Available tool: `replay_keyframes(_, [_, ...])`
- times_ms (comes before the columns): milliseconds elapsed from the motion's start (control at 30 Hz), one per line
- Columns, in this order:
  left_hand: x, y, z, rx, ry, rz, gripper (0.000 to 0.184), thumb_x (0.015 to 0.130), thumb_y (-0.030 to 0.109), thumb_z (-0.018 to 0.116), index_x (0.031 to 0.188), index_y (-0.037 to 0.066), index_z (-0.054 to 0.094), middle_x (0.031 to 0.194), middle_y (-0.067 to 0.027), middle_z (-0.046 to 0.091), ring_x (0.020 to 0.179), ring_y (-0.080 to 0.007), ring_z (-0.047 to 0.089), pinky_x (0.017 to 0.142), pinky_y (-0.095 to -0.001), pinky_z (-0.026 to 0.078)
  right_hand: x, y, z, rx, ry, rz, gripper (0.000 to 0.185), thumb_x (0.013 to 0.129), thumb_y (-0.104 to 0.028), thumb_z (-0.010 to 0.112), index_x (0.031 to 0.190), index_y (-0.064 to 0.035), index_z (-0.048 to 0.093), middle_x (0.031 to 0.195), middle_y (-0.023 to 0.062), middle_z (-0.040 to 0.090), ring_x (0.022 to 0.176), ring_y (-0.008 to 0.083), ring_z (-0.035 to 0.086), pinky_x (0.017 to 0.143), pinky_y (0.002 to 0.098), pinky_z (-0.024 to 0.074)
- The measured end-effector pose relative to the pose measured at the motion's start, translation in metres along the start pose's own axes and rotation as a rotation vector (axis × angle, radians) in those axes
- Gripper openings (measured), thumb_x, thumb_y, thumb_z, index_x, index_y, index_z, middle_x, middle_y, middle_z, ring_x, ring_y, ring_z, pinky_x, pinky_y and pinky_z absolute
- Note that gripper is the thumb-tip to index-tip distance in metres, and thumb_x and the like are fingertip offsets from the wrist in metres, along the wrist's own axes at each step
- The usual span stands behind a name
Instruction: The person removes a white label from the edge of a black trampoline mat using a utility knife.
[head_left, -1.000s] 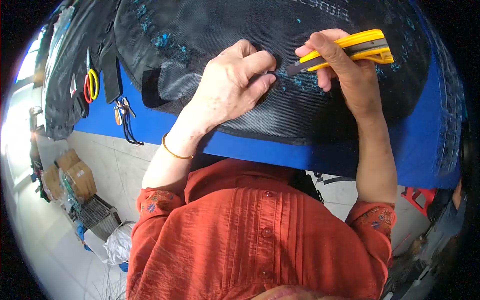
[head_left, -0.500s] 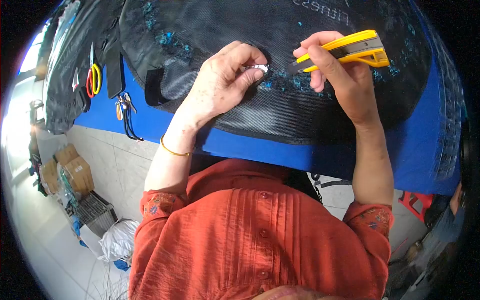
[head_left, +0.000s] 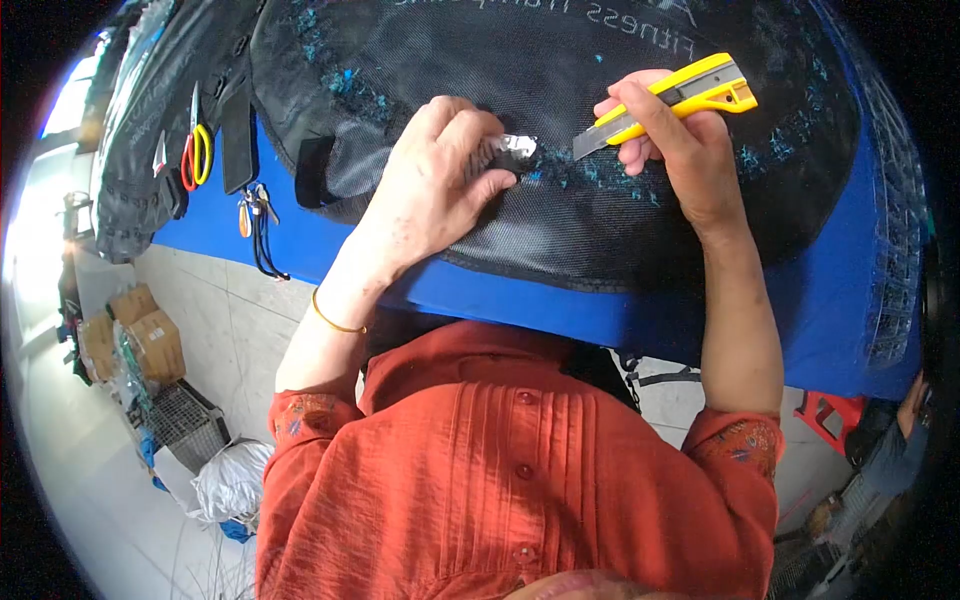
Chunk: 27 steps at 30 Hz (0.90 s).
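Observation:
My right hand (head_left: 690, 150) is closed around a yellow utility knife (head_left: 715, 92). Its bare grey blade points left and down, close above a black mesh trampoline mat (head_left: 560, 225). My left hand (head_left: 435, 175) is closed on a small shiny silver piece (head_left: 518, 147), which sticks out past the fingertips; its exact kind is unclear. Ribbed dark material shows between the thumb and index finger. A short gap separates the blade tip from the silver piece. Tufts of blue thread (head_left: 590, 172) lie along the mat between and around both hands.
On the blue table (head_left: 225, 235), red-and-yellow-handled scissors (head_left: 197, 155), a black phone-like slab (head_left: 239, 140) and keys on a cord (head_left: 258, 205) lie to the left. A black strap loop (head_left: 314, 172) rests at the mat's edge. Cardboard boxes (head_left: 155, 340) stand on the floor.
My left hand has rotated and its fingers have shifted, so more of the silver piece shows. My right hand has drawn slightly left, and the knife's blade is now plainly visible.

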<state>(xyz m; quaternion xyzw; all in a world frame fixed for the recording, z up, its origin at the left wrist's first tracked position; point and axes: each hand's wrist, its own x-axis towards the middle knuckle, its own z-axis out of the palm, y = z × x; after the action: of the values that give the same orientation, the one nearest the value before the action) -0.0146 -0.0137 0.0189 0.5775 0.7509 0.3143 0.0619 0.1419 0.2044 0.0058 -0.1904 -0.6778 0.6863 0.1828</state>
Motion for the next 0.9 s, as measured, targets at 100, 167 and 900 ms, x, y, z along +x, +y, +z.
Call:
replay_keyframes(100, [0.008,-0.003,-0.002,0.04,-0.047,0.071,0.027,0.079,0.011,0.081,0.098,0.004,0.063,0.099,-0.0118,0.062,0.096,-0.035,0.06,0.083,-0.0427,0.051,0.0,0.001,-0.001,0.016,0.014,-0.008,0.031,0.099,-0.032,0.068,0.111,-0.0036,0.07,0.093,0.0053,0.074,0.065,0.0055,0.064,0.059,0.0201,0.0543])
replay_keyframes(167, [0.015,-0.005,-0.004,0.035,-0.064,0.109,0.024,0.08,0.012,0.08,0.094,0.004,0.063,0.095,-0.0104,0.063,0.093,-0.0344,0.061,0.08,-0.0425,0.051,0.002,0.001,-0.003,0.019,0.02,-0.029,0.03,0.099,-0.031,0.068,0.11,-0.0037,0.07,0.092,0.0052,0.074,0.064,0.0059,0.064,0.059,0.0204,0.0544])
replay_keyframes(900, [0.062,-0.042,0.001,-0.521,-0.425,-0.069,0.017,0.095,0.017,0.074,0.094,0.005,0.062,0.075,0.0051,0.055,0.072,-0.0042,0.049,0.066,-0.0241,0.042,0.015,0.001,-0.021,-0.016,0.182,0.147,0.036,0.097,-0.039,0.066,0.112,-0.0075,0.07,0.101,0.0081,0.076,0.068,0.0091,0.066,0.063,0.0245,0.0556])
